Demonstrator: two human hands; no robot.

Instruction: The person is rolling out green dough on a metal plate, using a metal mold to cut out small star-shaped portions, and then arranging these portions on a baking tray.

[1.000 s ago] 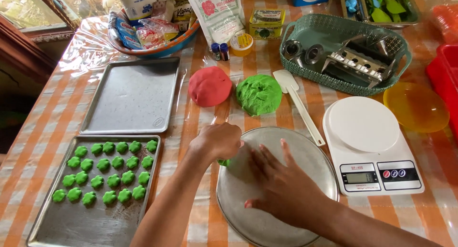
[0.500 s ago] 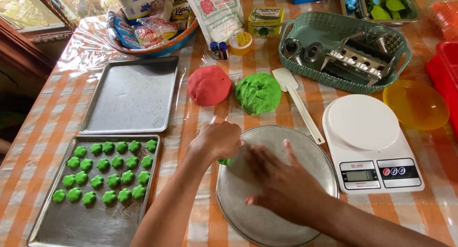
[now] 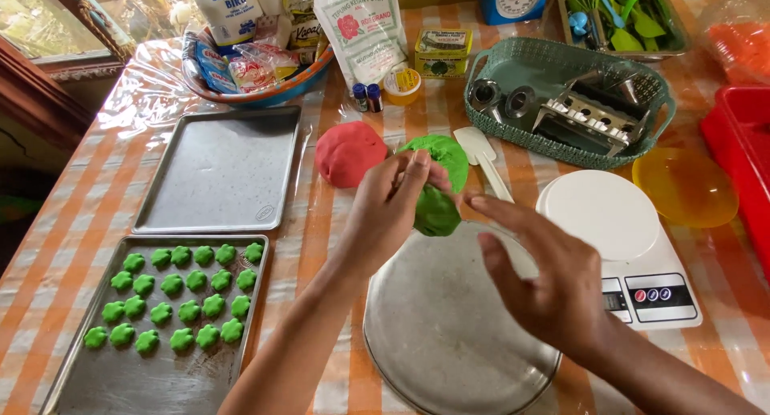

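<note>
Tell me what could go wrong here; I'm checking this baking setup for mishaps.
1. The left hand grips a lump of green dough that is still joined to the green dough ball; it may tear unevenly or drag the ball along.
2. The red dough ball sits right beside the green one, so the colours could smear together.
3. The right hand hovers close to the white kitchen scale and could knock it.

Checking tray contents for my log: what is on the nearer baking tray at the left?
The nearer baking tray holds rows of small green dough pieces over its far half; the near half is bare metal. Its near edge is cut off by the frame.
</note>
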